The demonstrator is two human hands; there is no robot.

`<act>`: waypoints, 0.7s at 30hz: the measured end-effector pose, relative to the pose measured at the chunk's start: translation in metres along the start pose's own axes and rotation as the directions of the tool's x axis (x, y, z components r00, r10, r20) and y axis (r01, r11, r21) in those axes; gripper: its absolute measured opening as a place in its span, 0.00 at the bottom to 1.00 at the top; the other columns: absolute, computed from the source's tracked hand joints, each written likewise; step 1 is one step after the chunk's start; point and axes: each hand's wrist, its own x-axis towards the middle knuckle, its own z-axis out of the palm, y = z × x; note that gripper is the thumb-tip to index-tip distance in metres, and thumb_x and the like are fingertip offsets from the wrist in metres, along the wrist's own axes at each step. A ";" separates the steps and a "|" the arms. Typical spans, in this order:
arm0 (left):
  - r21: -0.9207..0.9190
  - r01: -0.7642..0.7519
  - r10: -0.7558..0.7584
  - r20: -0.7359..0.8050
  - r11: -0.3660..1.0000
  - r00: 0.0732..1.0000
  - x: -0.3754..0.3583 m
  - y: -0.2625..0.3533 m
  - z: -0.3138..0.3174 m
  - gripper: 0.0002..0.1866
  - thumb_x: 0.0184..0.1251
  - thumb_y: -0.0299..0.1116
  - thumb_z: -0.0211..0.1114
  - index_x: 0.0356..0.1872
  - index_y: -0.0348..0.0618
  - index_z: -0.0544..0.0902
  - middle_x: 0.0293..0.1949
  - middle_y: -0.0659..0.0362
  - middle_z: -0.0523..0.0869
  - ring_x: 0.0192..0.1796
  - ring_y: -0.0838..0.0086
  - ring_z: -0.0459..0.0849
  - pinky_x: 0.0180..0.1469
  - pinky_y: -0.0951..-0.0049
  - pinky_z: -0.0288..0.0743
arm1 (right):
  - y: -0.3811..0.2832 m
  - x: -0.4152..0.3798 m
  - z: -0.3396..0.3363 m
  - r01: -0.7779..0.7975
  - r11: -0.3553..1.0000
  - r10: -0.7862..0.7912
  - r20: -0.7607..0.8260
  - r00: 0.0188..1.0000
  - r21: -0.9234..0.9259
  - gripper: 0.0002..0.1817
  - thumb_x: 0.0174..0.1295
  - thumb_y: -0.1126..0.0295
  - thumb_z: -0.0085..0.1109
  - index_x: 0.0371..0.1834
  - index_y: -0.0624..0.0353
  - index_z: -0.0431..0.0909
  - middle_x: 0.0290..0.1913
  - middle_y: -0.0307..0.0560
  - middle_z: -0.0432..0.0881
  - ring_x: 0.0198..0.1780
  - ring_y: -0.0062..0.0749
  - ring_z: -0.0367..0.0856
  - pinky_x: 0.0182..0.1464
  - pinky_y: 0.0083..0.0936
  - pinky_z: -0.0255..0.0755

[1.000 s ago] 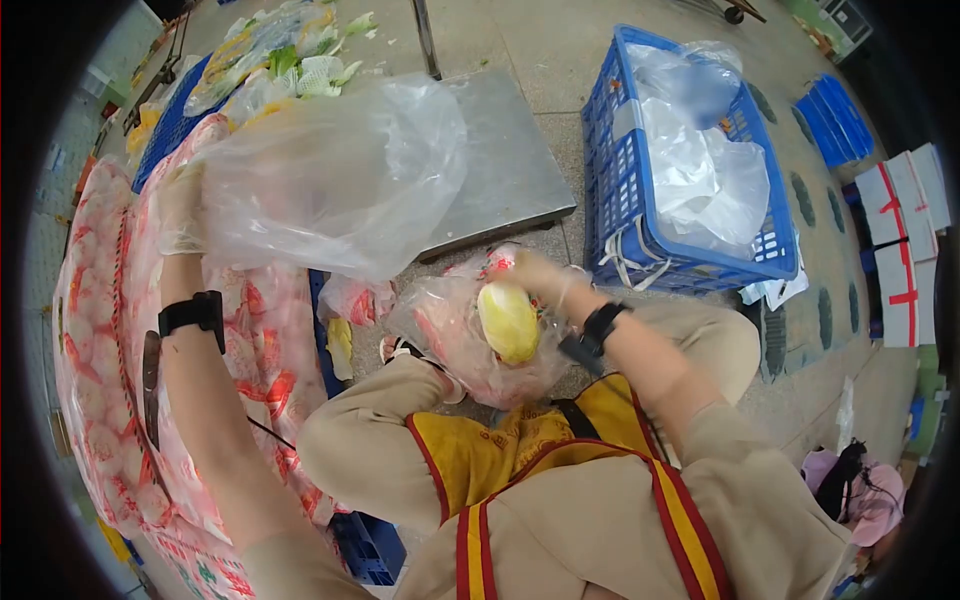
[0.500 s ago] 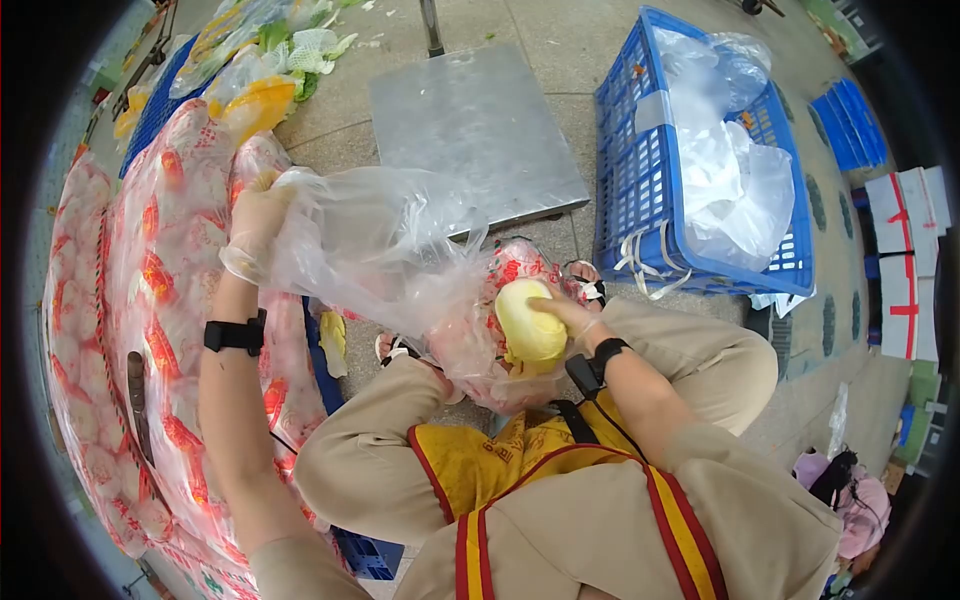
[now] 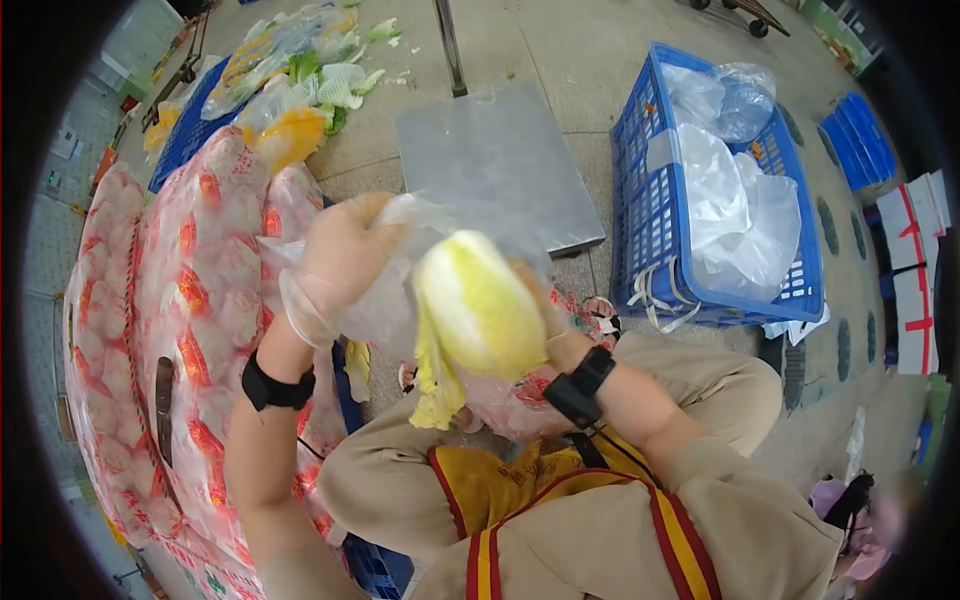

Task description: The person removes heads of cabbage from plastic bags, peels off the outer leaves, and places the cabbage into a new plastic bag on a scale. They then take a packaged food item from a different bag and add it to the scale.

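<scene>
Raised toward the head camera since half a second earlier, one oblong pale-yellow and white leafy cabbage [image 3: 480, 305] now fills the middle of the view. Across from it, the person's left hand [image 3: 345, 255] has come inward, so hand and cabbage are near each other. Thin translucent plastic bag [image 3: 385, 310], stretched wide before, now hangs bunched between them. With both brought together, the work appears centred on cabbage and bag at once.

From the head view, looking down, the cabbage is in the air above the seated person's lap, in the right hand [image 3: 548, 318]. Its long axis tilts: the paler, rounded end points up and slightly left, away from the body; the yellower end slopes down and right, toward the knees. One loose yellow leaf dangles from its left side.

The right fingers are spread around the far side of the cabbage, gripping it; their tips are hidden. The left fingers are curled closed, pinching the plastic bag. Motion blurs both.

Below lies red-printed clear plastic packaging [image 3: 500, 400]. Beyond is a flat grey metal platform [image 3: 500, 165]; to the right, a blue latticed plastic crate [image 3: 640, 205] holding clear bags [image 3: 735, 190]; to the left, long red-and-white plastic-wrapped bundles [image 3: 195, 340].
</scene>
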 end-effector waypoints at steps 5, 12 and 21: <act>-0.347 0.192 -0.114 0.232 0.918 0.966 -0.012 0.028 0.005 0.17 0.65 0.34 0.55 0.51 0.39 0.80 0.31 0.60 0.85 0.32 0.80 0.79 0.38 0.77 0.74 | 0.019 0.040 0.028 0.097 0.980 -0.096 -0.010 0.995 0.176 0.30 0.63 0.47 0.53 0.62 0.56 0.69 0.58 0.47 0.76 0.56 0.37 0.77 0.60 0.37 0.72; -0.547 0.331 -0.159 0.338 0.768 0.927 0.009 0.017 0.039 0.19 0.67 0.31 0.52 0.58 0.42 0.75 0.27 0.70 0.77 0.25 0.87 0.71 0.26 0.84 0.67 | -0.019 0.103 -0.025 0.422 0.874 -0.370 -0.235 0.899 0.239 0.30 0.63 0.50 0.54 0.62 0.58 0.66 0.58 0.46 0.75 0.57 0.38 0.76 0.60 0.39 0.71; -0.897 -0.056 -0.142 -0.131 0.439 0.981 0.119 -0.004 0.040 0.10 0.68 0.29 0.54 0.46 0.45 0.80 0.30 0.70 0.77 0.29 0.84 0.75 0.33 0.82 0.71 | -0.010 0.093 -0.071 0.150 0.983 -0.110 -0.314 0.943 0.105 0.20 0.68 0.59 0.50 0.56 0.64 0.71 0.52 0.50 0.78 0.51 0.32 0.80 0.54 0.33 0.76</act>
